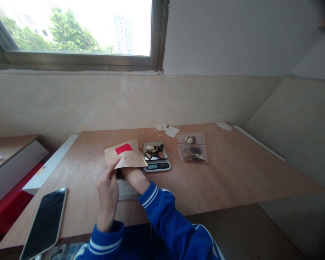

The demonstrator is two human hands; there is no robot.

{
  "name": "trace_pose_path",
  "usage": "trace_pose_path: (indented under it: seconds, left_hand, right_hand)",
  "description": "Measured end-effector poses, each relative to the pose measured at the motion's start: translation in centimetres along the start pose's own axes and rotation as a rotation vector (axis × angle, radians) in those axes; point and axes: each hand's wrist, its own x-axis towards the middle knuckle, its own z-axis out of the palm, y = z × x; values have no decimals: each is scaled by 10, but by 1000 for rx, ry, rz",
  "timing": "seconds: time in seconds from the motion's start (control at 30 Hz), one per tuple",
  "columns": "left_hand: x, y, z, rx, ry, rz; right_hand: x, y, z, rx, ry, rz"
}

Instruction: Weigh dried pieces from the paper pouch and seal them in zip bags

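A brown paper bag (128, 155) with a red label is held up just above the wooden table (233, 173). My left hand (107, 195) pinches its lower left edge, fingers closed on the paper. My right hand (130, 174) reaches under the bag; its fingers are hidden behind it. Right of the bag stands a small digital scale (156, 157) with several dark and pale pieces on its pan.
A clear zip bag (192, 148) with similar pieces lies right of the scale. Paper scraps (168, 129) and a white crumple (223, 126) lie near the far edge. A dark phone (44, 224) rests at the near left corner. A window is above the tiled wall.
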Motion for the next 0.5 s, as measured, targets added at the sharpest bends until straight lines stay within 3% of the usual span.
trace_pose_path:
  seconds: [0.1,0.2,0.5]
  left_hand:
    - [-4,0,2,-10,-21,-12]
    - [-7,0,3,-10,-27,-27]
    - [-4,-1,3,8,-23,-30]
  right_hand:
    - [6,7,20,-5,-96,98]
    - [2,11,29,9,-97,118]
    - [-6,10,14,-20,-44,119]
